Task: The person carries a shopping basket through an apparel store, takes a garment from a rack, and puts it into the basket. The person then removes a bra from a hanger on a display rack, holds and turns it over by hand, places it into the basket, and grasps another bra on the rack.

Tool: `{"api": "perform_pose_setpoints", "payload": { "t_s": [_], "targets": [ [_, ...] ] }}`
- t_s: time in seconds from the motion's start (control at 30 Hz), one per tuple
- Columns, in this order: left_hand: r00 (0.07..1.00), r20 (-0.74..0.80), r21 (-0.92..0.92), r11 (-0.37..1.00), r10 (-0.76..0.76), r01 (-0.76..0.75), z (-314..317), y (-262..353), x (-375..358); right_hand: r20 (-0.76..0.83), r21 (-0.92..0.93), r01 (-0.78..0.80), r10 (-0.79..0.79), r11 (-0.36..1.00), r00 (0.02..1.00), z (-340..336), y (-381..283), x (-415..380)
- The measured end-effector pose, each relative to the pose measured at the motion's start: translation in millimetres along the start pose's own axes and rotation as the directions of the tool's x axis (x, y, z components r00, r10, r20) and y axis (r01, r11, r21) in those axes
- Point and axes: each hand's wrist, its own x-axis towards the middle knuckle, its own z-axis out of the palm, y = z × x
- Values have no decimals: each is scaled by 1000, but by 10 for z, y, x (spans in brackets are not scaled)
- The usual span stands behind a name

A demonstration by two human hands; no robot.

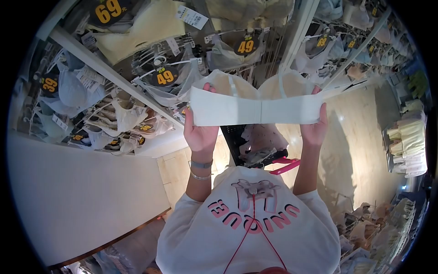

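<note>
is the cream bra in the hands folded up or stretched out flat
Stretched out. The left hand and right hand each grip one end of the cream bra, pulling its band into a straight, taut strip with both cups showing above it.

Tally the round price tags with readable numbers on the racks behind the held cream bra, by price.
69 tag: 1
49 tags: 2
39 tag: 1
Total: 4
The smaller tags farther off are too small to read, so they are not counted.

White short-sleeved T-shirt (pixel 248 228) with pink-black lettering, red cord (pixel 253 228), wristband (pixel 201 164), thin bracelet (pixel 200 176)
</note>
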Motion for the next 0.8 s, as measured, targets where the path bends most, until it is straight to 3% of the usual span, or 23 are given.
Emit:
{"api": "perform_pose_setpoints", "payload": {
  "t_s": [0.03,0.13,0.23,0.27,0.37,0.53,0.63,0.73,0.77,0.8],
  "targets": [
    [1000,11,57,998,7,-7,22,14,-18,3,18,-8,8,1000,1000,30,11,-7],
    [992,122,-25,1000,15,-12,69,54,-88,57,33,-89,87,995,995,71,21,-28],
    [952,305,-228,970,-11,84,-89,153,-128,158,-21,-199,200,980,967,12,-48,-56],
    [988,151,-297,952,-33,77,-124,165,-200,163,-19,-193,194,981,967,-6,-59,-76],
    [960,274,-250,960,-58,129,-184,169,-240,223,-79,-203,216,976,951,49,-38,-104],
    [926,340,-256,931,-166,261,-137,165,-234,293,-145,-206,241,968,925,227,59,-168],
    [858,500,-235,935,-119,267,-239,107,-151,455,-157,-280,321,947,831,208,6,-110],
    [742,670,-203,956,-20,210,-318,68,-60,656,-213,-263,338,941,676,107,-98,-33],
    [816,572,-137,973,-77,187,-398,104,-150,513,-235,-202,297,951,805,73,-115,-130],
    [877,462,-64,981,-132,182,-482,141,-242,473,-244,-185,284,952,834,51,-131,-177]
  ]
}}
